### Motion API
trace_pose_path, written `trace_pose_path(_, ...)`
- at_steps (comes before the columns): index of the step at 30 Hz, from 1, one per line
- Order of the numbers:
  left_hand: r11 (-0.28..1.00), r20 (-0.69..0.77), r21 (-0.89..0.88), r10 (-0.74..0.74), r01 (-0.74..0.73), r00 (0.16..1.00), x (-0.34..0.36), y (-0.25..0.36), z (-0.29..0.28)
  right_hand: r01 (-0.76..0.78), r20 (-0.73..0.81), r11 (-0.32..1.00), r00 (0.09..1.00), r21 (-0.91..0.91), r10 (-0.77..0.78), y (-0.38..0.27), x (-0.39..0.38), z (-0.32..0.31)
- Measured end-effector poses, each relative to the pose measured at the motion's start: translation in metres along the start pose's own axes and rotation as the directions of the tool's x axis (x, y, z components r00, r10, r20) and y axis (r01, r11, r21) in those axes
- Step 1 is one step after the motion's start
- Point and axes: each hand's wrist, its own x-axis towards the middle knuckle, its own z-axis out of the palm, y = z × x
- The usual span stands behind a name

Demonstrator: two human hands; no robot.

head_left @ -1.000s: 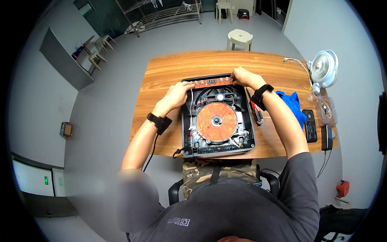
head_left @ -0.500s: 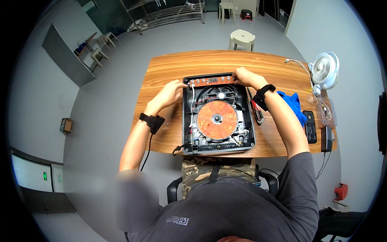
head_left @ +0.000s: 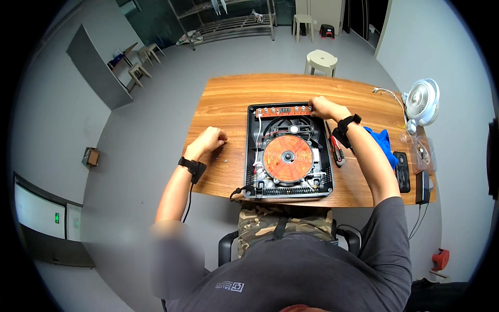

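An opened induction cooker lies on the wooden table in front of me, its round copper coil facing up. Along its far edge runs a narrow orange circuit board with several small buttons and a display. My right hand has its fingers closed at the right end of that board. Left of the cooker, my left hand is down at the tabletop with curled fingers, beside a few tiny screws. Whatever its fingertips hold is too small to make out.
A red-and-grey screwdriver lies right of the cooker. Farther right are a blue cloth, a black case, a clear plastic box and a white fan. A stool stands beyond the table.
My left hand has left the circuit board's left end and come down to the table near the screws. The right hand stays at the board's right end. The whole view has shifted slightly.
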Motion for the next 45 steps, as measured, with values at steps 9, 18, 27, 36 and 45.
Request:
trace_pose_path(9,1.000,-0.004,0.005,0.002,-0.002,1.000,0.016,-0.012,0.022,-0.038,-0.089,0.999,0.995,0.036,0.041,0.001,-0.003,0.011)
trace_pose_path(18,0.998,-0.032,-0.054,-0.016,0.014,0.999,0.015,-0.005,0.023,0.058,-0.375,0.996,0.926,0.061,-0.031,0.040,-0.068,-0.001)
trace_pose_path(27,0.992,-0.095,-0.092,0.072,-0.080,0.993,0.032,0.006,0.006,-0.187,0.123,0.978,0.972,-0.096,0.198,0.011,-0.136,0.018)
trace_pose_path(36,0.995,-0.110,-0.096,0.006,-0.017,0.994,0.037,-0.013,-0.002,-0.272,0.166,0.959,0.945,-0.081,0.282,-0.014,-0.148,0.025)
trace_pose_path(45,0.997,-0.093,-0.074,-0.014,0.007,0.996,0.076,-0.013,-0.003,-0.401,0.469,0.895,0.840,0.197,0.273,-0.012,-0.150,0.000)
